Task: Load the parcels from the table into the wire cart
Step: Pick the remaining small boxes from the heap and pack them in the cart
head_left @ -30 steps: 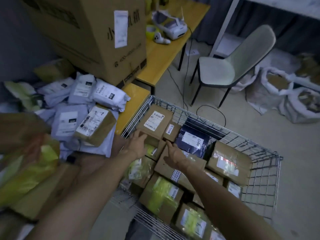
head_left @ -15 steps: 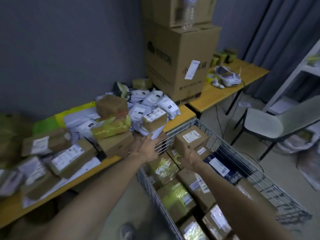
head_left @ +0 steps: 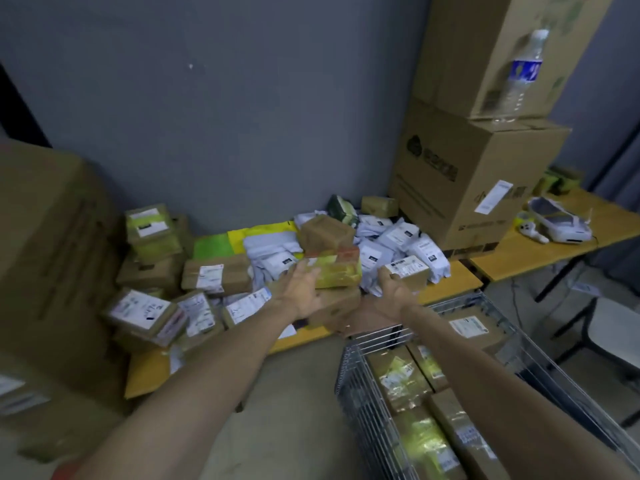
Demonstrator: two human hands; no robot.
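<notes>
Left hand (head_left: 302,292) is on the yellow-taped parcel (head_left: 337,273), fingers spread and flat against its glossy near-left end; the parcel sits atop a plain brown box (head_left: 334,306) on the table (head_left: 450,287). Right hand (head_left: 393,292) curls its fingers round the near corner of a small cardboard box (head_left: 412,271), white label up, among soft grey mailers (head_left: 398,237). Just below, the wire cart (head_left: 360,382) holds taped cartons (head_left: 398,379).

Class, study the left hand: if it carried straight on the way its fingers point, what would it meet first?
The yellow-taped parcel lying on a brown box. The left hand points its spread fingers at the parcel's near end and may already touch it; depth is unclear.
</notes>
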